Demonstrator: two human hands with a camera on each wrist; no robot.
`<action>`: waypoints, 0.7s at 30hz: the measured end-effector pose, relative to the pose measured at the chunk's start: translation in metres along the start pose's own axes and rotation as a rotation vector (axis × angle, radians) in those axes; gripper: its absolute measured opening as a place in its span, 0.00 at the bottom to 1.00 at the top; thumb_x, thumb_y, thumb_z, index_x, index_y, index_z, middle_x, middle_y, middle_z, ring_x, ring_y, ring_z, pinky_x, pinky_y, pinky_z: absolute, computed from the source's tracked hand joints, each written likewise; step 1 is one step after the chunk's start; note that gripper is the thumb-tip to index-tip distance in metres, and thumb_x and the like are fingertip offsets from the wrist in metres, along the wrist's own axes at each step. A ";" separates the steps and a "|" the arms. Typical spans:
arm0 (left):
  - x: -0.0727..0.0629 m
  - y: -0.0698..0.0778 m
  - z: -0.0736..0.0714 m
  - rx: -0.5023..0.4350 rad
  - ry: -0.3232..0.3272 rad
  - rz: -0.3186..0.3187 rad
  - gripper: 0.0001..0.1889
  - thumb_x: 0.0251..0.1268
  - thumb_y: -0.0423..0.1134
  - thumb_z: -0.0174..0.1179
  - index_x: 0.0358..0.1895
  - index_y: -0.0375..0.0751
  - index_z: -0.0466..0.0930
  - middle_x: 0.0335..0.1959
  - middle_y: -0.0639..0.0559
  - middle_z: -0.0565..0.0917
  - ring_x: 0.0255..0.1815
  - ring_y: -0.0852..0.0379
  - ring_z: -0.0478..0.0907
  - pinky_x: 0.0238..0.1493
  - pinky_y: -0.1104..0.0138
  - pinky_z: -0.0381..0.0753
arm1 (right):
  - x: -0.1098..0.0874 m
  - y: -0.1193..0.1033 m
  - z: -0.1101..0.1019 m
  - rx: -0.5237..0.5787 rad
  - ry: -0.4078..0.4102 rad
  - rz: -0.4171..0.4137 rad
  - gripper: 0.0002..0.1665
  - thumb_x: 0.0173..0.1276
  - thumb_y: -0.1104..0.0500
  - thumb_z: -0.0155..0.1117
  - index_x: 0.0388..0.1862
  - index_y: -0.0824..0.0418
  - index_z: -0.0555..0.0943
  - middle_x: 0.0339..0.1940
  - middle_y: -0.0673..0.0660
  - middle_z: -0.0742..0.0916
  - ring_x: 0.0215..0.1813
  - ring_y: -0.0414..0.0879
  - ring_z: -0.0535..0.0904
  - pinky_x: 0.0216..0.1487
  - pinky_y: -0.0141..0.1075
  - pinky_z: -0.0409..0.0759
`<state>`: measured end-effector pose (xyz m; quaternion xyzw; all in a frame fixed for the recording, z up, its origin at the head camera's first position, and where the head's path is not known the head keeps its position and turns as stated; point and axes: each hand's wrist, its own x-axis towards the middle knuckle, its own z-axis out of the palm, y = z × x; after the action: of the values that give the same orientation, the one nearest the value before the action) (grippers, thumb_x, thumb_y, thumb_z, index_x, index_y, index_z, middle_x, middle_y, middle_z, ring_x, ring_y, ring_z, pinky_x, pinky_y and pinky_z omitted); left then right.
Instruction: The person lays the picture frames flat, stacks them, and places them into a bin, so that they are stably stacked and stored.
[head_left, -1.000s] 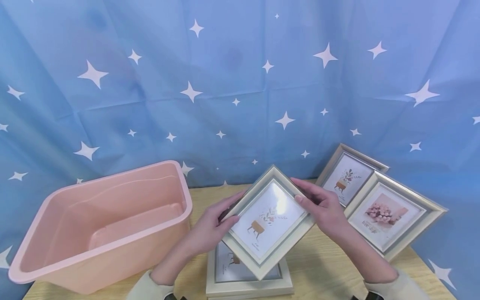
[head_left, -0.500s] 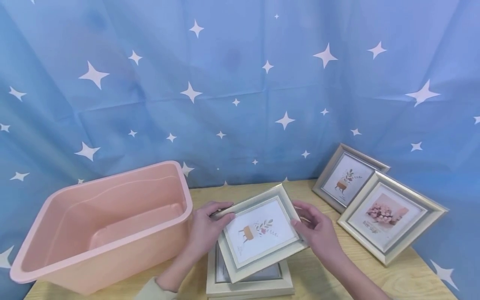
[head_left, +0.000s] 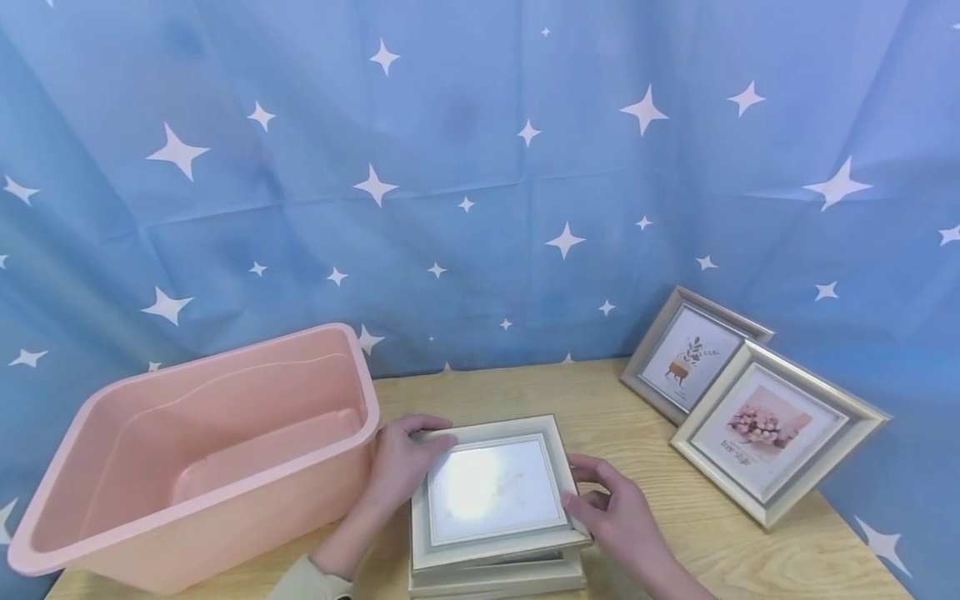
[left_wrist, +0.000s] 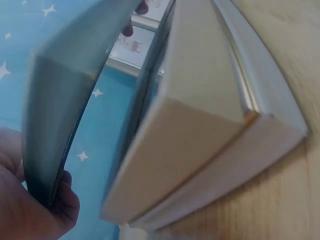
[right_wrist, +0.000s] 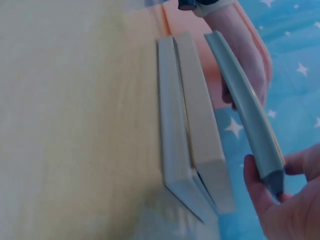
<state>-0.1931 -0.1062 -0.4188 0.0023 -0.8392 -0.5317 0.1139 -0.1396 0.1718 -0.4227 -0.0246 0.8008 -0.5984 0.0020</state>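
Both hands hold a cream picture frame (head_left: 495, 546) by its sides, glare across its glass. My left hand (head_left: 405, 462) pinches its left corner, thumb on the front. At the opposite side my right hand (head_left: 611, 508) grips the edge, thumb on the front and fingers behind. Below it lies a stack of similar frames (head_left: 498, 577); the wrist views show a gap between the held frame (right_wrist: 247, 105) and the two stacked frames (left_wrist: 200, 120). The stack's pictures are mostly covered.
A pink plastic tub (head_left: 225, 500) stands on the left of the wooden table (head_left: 630, 400). Two frames stand propped at the right: one with pink flowers (head_left: 765, 425), another with a potted plant picture (head_left: 690, 358) partly behind it. A blue starred curtain (head_left: 465, 150) hangs behind.
The held frame has turned from a diamond tilt to nearly square with the stack, and has come down over it. Both hands moved with it, still gripping its edges.
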 end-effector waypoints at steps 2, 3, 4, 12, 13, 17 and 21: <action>-0.001 -0.002 0.000 0.002 -0.027 -0.010 0.07 0.59 0.37 0.75 0.40 0.46 0.92 0.45 0.52 0.89 0.55 0.48 0.82 0.57 0.51 0.79 | -0.005 0.003 0.002 -0.011 -0.010 0.012 0.30 0.64 0.70 0.71 0.65 0.71 0.76 0.51 0.63 0.84 0.32 0.43 0.83 0.26 0.33 0.79; -0.001 -0.004 -0.001 0.006 -0.040 -0.013 0.07 0.59 0.37 0.75 0.41 0.45 0.92 0.44 0.52 0.89 0.55 0.48 0.82 0.56 0.52 0.79 | -0.007 0.004 0.002 -0.014 -0.013 0.015 0.30 0.64 0.70 0.71 0.65 0.71 0.76 0.51 0.63 0.84 0.32 0.42 0.83 0.26 0.33 0.79; -0.001 -0.005 -0.001 0.009 -0.053 -0.020 0.07 0.59 0.37 0.75 0.41 0.45 0.92 0.44 0.52 0.89 0.54 0.49 0.82 0.56 0.52 0.80 | -0.009 0.006 0.003 -0.015 -0.017 0.017 0.31 0.63 0.70 0.71 0.66 0.71 0.76 0.51 0.62 0.84 0.32 0.42 0.83 0.27 0.33 0.80; -0.001 -0.019 0.002 -0.002 -0.103 -0.043 0.08 0.59 0.35 0.74 0.42 0.42 0.92 0.45 0.51 0.89 0.54 0.48 0.81 0.57 0.51 0.78 | -0.015 0.011 0.007 -0.095 -0.015 0.031 0.31 0.62 0.68 0.73 0.65 0.67 0.78 0.50 0.58 0.85 0.34 0.42 0.81 0.29 0.34 0.80; -0.001 -0.020 0.002 -0.005 -0.105 -0.042 0.08 0.60 0.34 0.73 0.42 0.42 0.91 0.45 0.51 0.89 0.54 0.48 0.82 0.58 0.50 0.78 | -0.015 0.011 0.007 -0.103 -0.013 0.036 0.31 0.61 0.68 0.73 0.65 0.67 0.78 0.50 0.58 0.85 0.34 0.43 0.81 0.29 0.34 0.80; -0.001 -0.024 0.005 0.001 -0.118 -0.041 0.07 0.63 0.34 0.71 0.44 0.43 0.91 0.45 0.51 0.88 0.54 0.47 0.81 0.60 0.47 0.77 | -0.014 0.009 0.007 -0.129 -0.006 0.062 0.30 0.60 0.67 0.75 0.63 0.66 0.80 0.48 0.57 0.86 0.37 0.44 0.80 0.30 0.33 0.80; -0.002 -0.027 0.008 0.007 -0.137 -0.040 0.08 0.63 0.33 0.71 0.44 0.41 0.90 0.43 0.52 0.88 0.54 0.47 0.81 0.61 0.47 0.76 | -0.013 0.010 0.005 -0.148 -0.004 0.067 0.30 0.59 0.66 0.76 0.62 0.68 0.80 0.46 0.55 0.86 0.40 0.44 0.80 0.31 0.34 0.81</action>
<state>-0.1960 -0.1108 -0.4468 -0.0170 -0.8467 -0.5299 0.0455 -0.1269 0.1702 -0.4345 0.0009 0.8431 -0.5373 0.0219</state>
